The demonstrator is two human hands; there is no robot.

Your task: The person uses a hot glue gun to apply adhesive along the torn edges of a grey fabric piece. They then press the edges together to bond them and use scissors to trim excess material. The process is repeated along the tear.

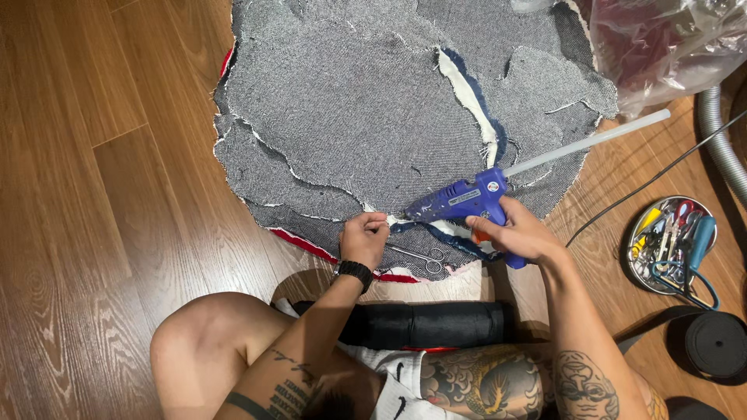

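Observation:
My right hand [520,231] grips a blue glue gun [459,200] with a long clear glue stick [591,142] poking out of its back. Its nozzle points left at the near edge of a round patchwork of grey denim pieces [350,109] spread on the wooden floor. My left hand [364,237], a black watch on its wrist, pinches a denim edge right beside the nozzle. Small silver scissors [420,255] lie on the denim between my hands.
A black fabric roll [428,324] lies across my lap. At the right stand a round metal tin of tools [671,243], a black tape roll [716,344], a grey hose [720,132] and a black cord [646,187]. A clear plastic bag [669,39] sits at top right.

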